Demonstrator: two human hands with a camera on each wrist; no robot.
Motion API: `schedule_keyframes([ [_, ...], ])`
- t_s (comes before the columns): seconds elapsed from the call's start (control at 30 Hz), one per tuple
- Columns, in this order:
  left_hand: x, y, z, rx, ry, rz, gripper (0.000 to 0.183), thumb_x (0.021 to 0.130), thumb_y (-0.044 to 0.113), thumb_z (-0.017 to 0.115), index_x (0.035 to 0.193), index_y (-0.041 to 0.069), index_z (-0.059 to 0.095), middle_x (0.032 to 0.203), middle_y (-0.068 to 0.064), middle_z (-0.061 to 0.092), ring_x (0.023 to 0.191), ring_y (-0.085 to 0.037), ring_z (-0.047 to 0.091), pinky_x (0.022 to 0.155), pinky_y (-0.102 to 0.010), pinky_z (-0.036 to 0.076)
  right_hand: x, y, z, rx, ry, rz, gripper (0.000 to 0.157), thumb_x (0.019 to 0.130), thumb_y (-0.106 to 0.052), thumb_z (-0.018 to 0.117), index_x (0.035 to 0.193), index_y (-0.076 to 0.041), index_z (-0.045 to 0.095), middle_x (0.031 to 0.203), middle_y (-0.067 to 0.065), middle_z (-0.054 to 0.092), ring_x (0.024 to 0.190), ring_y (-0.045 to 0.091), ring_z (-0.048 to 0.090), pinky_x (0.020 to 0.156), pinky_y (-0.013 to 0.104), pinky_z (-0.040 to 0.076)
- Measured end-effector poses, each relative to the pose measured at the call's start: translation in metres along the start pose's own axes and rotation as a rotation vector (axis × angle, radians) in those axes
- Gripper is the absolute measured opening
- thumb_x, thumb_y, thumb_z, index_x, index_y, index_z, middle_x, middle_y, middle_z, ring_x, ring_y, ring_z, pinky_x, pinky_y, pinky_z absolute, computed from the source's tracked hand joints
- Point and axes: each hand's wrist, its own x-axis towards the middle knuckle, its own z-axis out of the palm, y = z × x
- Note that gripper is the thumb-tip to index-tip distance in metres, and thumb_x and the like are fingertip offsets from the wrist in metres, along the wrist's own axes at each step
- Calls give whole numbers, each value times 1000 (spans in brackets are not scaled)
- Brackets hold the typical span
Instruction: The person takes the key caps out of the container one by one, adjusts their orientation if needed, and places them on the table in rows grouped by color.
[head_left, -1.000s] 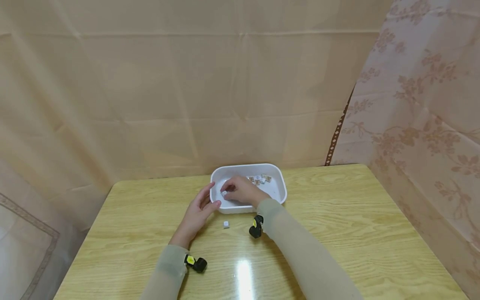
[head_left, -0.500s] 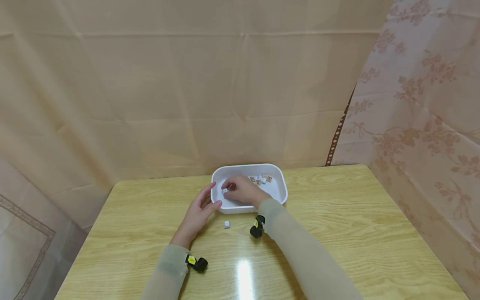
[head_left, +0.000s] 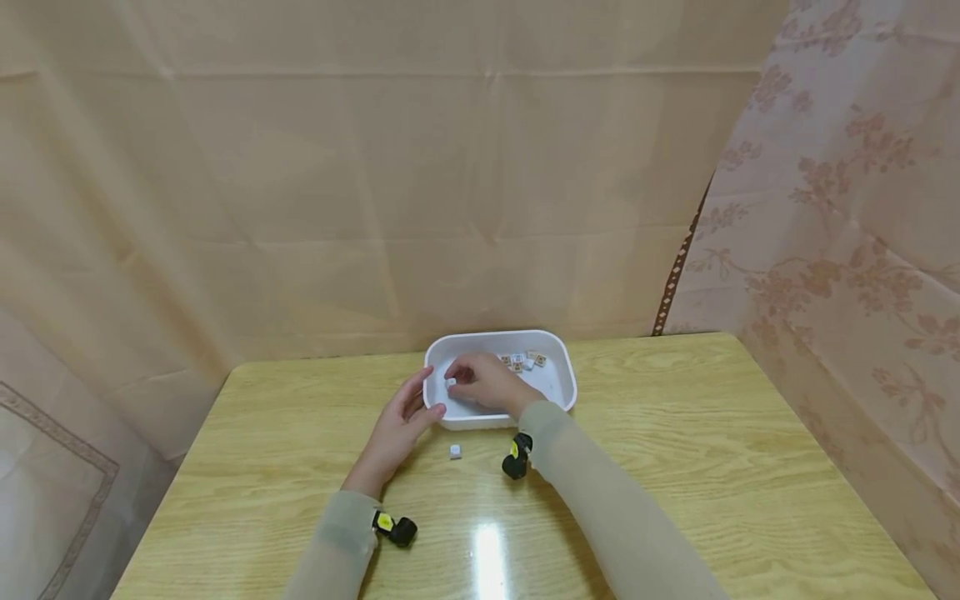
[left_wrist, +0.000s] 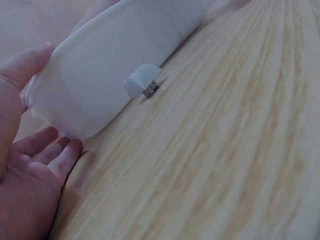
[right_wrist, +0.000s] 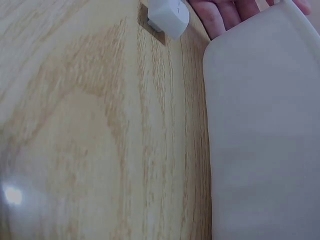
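A white plastic tray (head_left: 510, 422) stands at the back of the table. My left hand (head_left: 397, 429) holds its left end, thumb on the rim and fingers against the outer wall, as the left wrist view also shows. Inside the tray, my right hand (head_left: 486, 383) pinches a small white keycap (head_left: 451, 382) near the left end. Another white keycap (head_left: 455, 452) lies on the table in front of the tray. In the left wrist view this keycap (left_wrist: 142, 79) has a small grey piece under it. My right fingers are hidden from the right wrist view by the tray wall (right_wrist: 260, 125).
Several small white and brown key pieces (head_left: 517, 360) lie together in the tray's right half. The wooden table (head_left: 675, 467) reaches back to a beige curtain (head_left: 337, 208). A floral cloth (head_left: 847, 208) hangs on the right. Light glares off the table's front.
Both hands keep their places at the tray, and the right hand still pinches the keycap. The head view has shifted very slightly.
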Motion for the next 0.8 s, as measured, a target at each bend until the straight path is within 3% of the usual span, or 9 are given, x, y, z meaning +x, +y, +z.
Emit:
schedule_keyframes([
  [0.4,-1,-1,1,-17,-8,4,72,106,14,75,169,17,41,173,-19,38,157,-39,42,115,-28,50,-3,1,1,48,56,38,18,100,-18,81,117,-11,78,100,-3,75,94,10,67,89,30,58],
  [0.8,0,-1,2,-5,8,-6,73,106,12,74,170,12,38,172,-24,38,157,-41,41,118,-32,47,-16,-7,-24,93,112,61,22,101,-25,81,119,-12,79,103,-5,76,97,13,69,87,31,58],
])
